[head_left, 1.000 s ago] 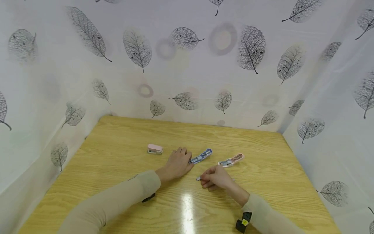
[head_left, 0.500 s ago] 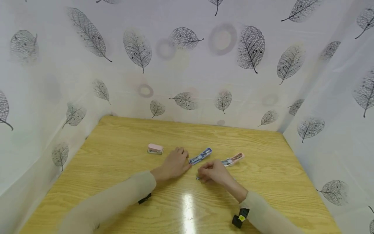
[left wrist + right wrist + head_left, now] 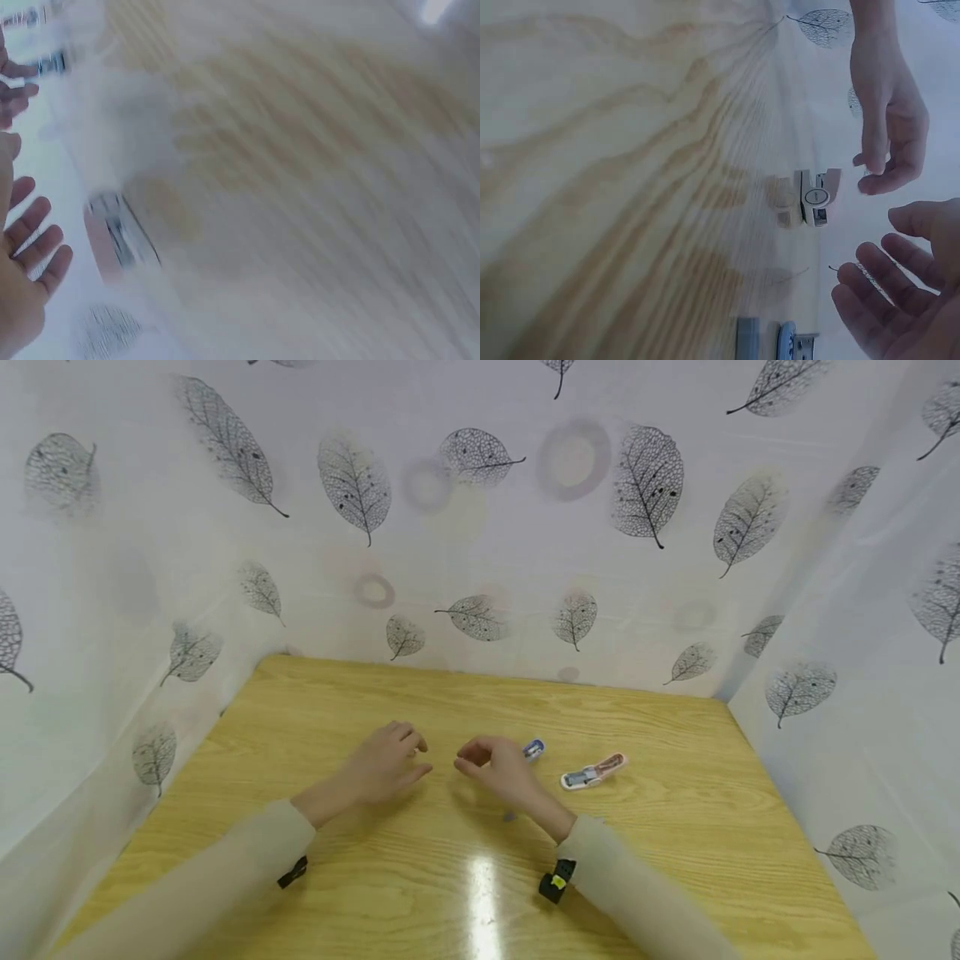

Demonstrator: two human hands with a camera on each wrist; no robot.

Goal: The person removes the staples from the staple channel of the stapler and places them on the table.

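Note:
My left hand (image 3: 378,764) hovers over the table with nothing in its relaxed fingers. Behind it, hidden in the head view, a small pink stapler (image 3: 821,196) stands closed on the wood; the blurred left wrist view has this pink stapler (image 3: 112,240) beside the left hand (image 3: 30,277). My right hand (image 3: 504,770) faces the left one, fingers loosely bent and holding nothing visible. It partly covers an opened blue stapler (image 3: 534,749). A grey staple strip (image 3: 511,817) lies below the right forearm, mostly hidden. The right wrist view shows the strip (image 3: 747,339) near the blue stapler (image 3: 786,341).
An opened pink-and-white stapler (image 3: 592,772) lies to the right of the right hand. Curtains (image 3: 480,552) with a leaf print enclose the wooden table (image 3: 660,860) at the back and sides.
Both hands have moved left. The left hand has left the blue stapler for the pink one; the right hand has let go of the staple strip and crossed in front of the blue stapler.

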